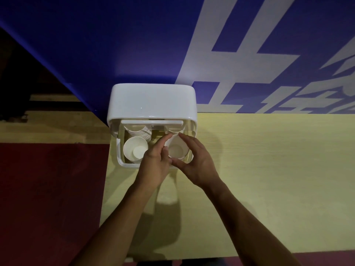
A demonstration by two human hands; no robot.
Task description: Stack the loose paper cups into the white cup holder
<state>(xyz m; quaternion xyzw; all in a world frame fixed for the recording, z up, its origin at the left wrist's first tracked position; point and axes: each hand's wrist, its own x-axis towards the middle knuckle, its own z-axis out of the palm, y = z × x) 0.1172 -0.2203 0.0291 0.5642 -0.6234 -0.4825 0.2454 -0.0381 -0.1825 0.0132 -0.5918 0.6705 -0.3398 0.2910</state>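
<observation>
Two hands on it: left hand (155, 156) and right hand (199, 164) wrapped fingers round a paper cup (175, 150) in the white cup holder (151, 100), its near rim hidden. The blue banner (134, 45) showed white lettering, cut off and unreadable.

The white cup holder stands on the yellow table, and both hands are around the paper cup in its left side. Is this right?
Not quite. The head view shows the left hand and right hand around the paper cup in the right side of the white cup holder, not the left. The holder does stand on the yellow table.
</observation>
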